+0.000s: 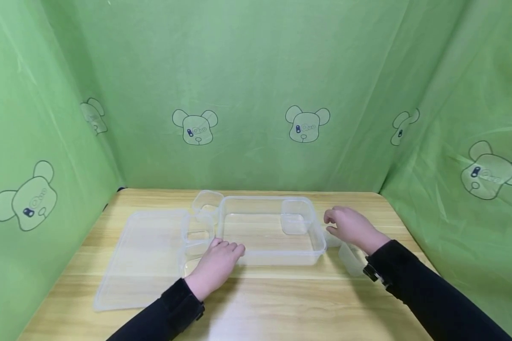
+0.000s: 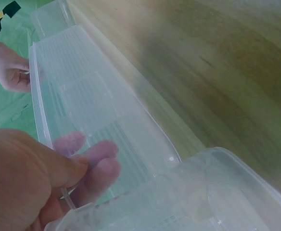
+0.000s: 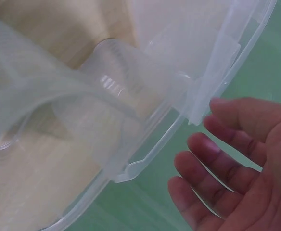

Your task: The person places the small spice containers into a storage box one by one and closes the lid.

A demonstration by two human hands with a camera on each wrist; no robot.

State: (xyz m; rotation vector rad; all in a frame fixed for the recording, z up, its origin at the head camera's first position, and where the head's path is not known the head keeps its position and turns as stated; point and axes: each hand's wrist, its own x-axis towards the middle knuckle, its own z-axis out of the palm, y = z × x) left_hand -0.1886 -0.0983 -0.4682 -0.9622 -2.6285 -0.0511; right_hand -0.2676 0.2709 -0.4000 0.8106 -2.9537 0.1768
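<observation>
The box (image 1: 277, 258) is set mid-surface (image 1: 290, 303). Its near left rim is pinched by the left grip (image 1: 217, 265), with thumb and fingers drawn in on either side of the wall. Nothing is held by the right grip (image 1: 354, 228), whose fingers are parted and loosely bent near the right rim. One inner cup (image 1: 293, 224) is placed in the far right corner. Left cups (image 1: 198, 230) are lined beside the box; right cups (image 1: 351, 260) are partly hidden. The lid (image 1: 141, 260) is laid farther left.
</observation>
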